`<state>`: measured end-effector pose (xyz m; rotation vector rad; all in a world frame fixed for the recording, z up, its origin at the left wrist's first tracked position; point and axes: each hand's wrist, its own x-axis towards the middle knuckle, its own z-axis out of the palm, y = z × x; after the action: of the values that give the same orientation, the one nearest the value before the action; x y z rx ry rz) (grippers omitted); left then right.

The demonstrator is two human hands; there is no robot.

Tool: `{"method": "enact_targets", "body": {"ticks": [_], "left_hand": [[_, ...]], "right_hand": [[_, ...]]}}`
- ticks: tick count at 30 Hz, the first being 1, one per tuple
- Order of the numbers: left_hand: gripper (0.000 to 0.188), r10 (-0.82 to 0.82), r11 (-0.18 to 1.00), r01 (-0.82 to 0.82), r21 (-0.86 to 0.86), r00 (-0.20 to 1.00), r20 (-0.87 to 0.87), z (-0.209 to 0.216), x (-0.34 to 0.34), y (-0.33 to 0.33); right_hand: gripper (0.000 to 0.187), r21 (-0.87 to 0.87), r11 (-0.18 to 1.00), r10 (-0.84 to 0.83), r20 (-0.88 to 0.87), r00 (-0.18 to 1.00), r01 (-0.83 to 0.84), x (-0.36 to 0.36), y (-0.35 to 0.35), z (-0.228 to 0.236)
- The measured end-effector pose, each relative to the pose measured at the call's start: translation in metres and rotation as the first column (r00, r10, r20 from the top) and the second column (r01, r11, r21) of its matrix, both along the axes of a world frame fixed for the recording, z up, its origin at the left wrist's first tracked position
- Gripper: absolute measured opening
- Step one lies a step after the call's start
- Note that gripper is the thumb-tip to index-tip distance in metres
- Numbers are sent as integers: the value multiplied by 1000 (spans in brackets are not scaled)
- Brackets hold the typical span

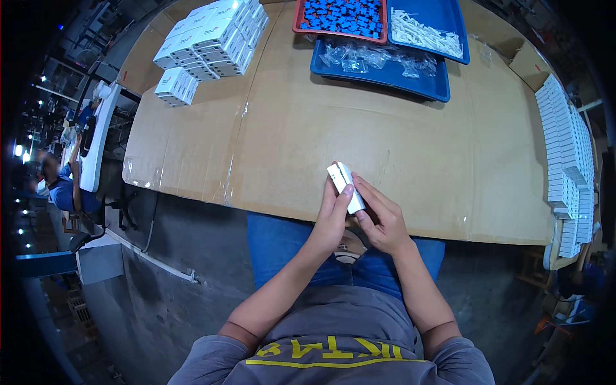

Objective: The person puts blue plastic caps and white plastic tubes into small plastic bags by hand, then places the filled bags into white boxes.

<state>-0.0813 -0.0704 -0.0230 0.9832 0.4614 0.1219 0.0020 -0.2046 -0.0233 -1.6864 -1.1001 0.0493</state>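
Note:
Near the front edge of the table, both hands close round a small, narrow white box (347, 190), tilted with its far end toward the left. My left hand (329, 221) grips its left side, thumb lying on top. Fingers of my right hand (387, 222) run along its right side, and that thumb presses at the near end. A dark gap shows along the box's upper part; whether this is an open flap or a seam is too small to tell.
Stacked white boxes (208, 38) stand at the back left, more white boxes (568, 154) along the right edge. At the back are a red tray (296, 25) of blue pieces, a blue tray (463, 38) of white pieces, and a lower blue tray (385, 83) with clear plastic bags. A person (70, 186) sits far left.

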Motion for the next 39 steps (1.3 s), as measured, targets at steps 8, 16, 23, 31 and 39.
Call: {"method": "enact_targets", "body": {"ticks": [8, 16, 23, 31, 39], "left_hand": [[52, 64, 997, -62, 55, 998, -22, -3, 5, -12], [51, 104, 994, -100, 42, 992, -79, 2, 7, -13], [43, 37, 996, -49, -79, 989, -141, 12, 15, 17], [56, -154, 983, 129, -134, 969, -194, 26, 11, 36], [89, -122, 981, 118, 151, 992, 16, 25, 5, 31]], "right_hand": [[43, -14, 985, -169, 142, 975, 173, -12, 8, -14], [38, -88, 974, -200, 99, 975, 209, -19, 7, -12], [37, -26, 981, -191, -266, 945, 191, -13, 10, -1], [42, -50, 991, -134, -546, 827, 127, -4, 6, 6], [34, -177, 958, -287, -567, 772, 225, 6, 1, 4]]}}
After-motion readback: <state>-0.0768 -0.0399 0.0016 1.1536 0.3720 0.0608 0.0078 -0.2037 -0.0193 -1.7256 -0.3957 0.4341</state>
